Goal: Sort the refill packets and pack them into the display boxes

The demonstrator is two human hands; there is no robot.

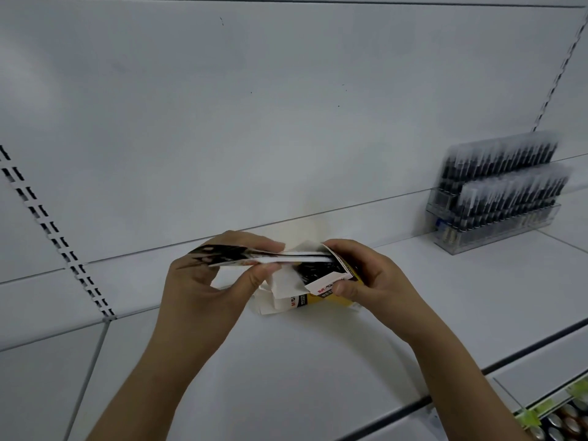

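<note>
My left hand (203,281) pinches a thin stack of refill packets (241,257), black and white, held flat with one end inside the open top of a small yellow and white display box (321,291). My right hand (369,278) grips that box by its right side and front flap, just above the white shelf (286,361). Black refills show inside the box mouth. A loose white flap hangs below the packets.
A clear acrylic two-tier rack (496,198) full of black pens stands at the back right of the shelf. A slotted upright (54,233) runs along the back panel on the left. A lower shelf with green tags (541,412) sits at the bottom right.
</note>
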